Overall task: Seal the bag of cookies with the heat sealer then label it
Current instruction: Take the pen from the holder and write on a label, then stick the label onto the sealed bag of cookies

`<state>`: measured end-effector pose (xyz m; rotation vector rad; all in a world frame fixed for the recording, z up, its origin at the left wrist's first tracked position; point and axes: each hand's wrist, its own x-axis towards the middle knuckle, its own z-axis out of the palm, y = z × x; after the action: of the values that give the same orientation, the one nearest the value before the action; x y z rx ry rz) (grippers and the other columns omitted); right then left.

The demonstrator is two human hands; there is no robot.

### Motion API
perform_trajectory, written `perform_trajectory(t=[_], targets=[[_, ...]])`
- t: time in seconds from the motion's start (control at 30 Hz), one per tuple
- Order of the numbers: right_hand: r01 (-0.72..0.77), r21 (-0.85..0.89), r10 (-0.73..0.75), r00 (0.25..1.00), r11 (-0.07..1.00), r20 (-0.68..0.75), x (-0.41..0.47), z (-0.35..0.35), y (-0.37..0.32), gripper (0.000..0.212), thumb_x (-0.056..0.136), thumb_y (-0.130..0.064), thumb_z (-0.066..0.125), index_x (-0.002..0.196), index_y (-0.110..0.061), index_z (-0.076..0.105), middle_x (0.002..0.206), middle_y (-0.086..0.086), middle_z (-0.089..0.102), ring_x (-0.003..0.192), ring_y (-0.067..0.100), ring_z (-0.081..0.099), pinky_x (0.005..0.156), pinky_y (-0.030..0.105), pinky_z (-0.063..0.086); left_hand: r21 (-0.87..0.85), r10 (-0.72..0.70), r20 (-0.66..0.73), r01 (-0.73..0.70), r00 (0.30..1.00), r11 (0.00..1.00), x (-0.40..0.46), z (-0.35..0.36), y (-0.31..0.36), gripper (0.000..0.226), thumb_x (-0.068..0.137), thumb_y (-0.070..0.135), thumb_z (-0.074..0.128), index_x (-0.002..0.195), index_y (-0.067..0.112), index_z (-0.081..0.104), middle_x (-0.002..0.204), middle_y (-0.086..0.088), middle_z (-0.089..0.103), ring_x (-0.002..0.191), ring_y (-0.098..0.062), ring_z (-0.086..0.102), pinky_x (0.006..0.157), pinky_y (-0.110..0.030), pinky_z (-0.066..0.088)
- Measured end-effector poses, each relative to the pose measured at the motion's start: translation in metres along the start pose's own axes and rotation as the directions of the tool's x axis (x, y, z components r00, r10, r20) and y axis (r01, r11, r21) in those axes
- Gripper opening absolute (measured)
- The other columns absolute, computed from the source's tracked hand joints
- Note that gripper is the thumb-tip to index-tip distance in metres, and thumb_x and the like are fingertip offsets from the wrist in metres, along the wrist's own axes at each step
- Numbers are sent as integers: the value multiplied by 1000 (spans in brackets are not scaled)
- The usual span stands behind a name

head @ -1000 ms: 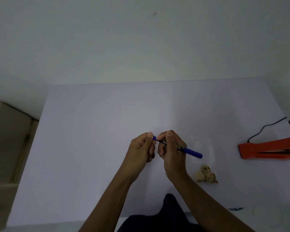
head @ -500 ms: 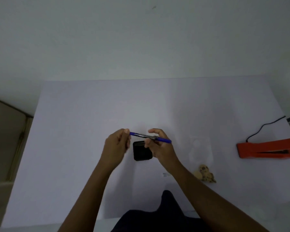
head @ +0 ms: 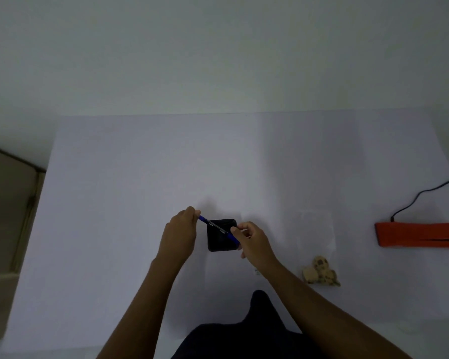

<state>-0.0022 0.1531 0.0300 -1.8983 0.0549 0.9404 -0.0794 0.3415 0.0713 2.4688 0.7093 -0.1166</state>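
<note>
A blue pen (head: 216, 228) runs slantwise between my two hands above the white table (head: 130, 193). My left hand (head: 180, 234) pinches its upper left end, where the cap sits. My right hand (head: 253, 240) grips its lower right end. Under the pen a small black square object (head: 221, 242) lies on the table. The clear bag of cookies (head: 319, 273) rests to the right, its cookies bunched at the near end. The orange heat sealer (head: 420, 234) lies at the right edge, its black cord (head: 423, 194) running off to the right.
A beige cabinet or box (head: 8, 211) stands beside the table's left edge. A pale wall rises behind the table. A small printed scrap (head: 257, 272) lies under my right wrist. Dark clothing (head: 244, 338) fills the bottom centre.
Both hands have shifted left with the pen and drawn apart along it. The black square object, hidden a second ago, now shows beneath the pen.
</note>
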Motion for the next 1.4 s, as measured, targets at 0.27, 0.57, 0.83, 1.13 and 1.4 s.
perform_trajectory(t=[0.27,0.57,0.83,1.13,1.4], targets=[[-21,-11,21,999,1000,30,16,3,-1,22,93,-27,67,102,-8,61,92,12,69,65,23,65,46,29,54,75,24,78,-30,997,997,12,8,-18,25,105,27,36,85,15,44,69,2,51,57,-16,47,52,-28,32],[41,56,-38,997,998,-67,31,10,-13,15,92,-18,68,98,-5,66,87,12,69,62,16,67,49,30,56,-393,-156,46,161,987,905,7,48,1,25,105,27,33,91,11,45,83,-4,59,69,-20,58,53,-26,46],[71,125,-45,980,990,-195,90,27,-62,19,92,-18,68,104,-4,71,97,14,73,82,27,71,54,28,58,-523,-141,7,124,990,843,68,29,11,30,105,17,35,132,10,48,113,4,56,99,-11,56,76,-11,42],[136,37,-126,972,990,-201,120,22,-90,20,94,-26,62,99,-11,74,95,9,75,86,28,72,71,49,63,-501,-188,78,201,979,842,110,24,22,26,104,15,36,127,7,45,117,-7,59,94,-19,58,58,-9,43],[129,82,-107,966,988,-235,56,-22,-37,18,99,-23,57,105,-12,70,98,10,72,82,19,68,66,41,62,-411,-130,-206,35,970,911,51,36,46,48,96,25,58,139,9,45,137,-8,53,126,-21,48,104,-29,39]])
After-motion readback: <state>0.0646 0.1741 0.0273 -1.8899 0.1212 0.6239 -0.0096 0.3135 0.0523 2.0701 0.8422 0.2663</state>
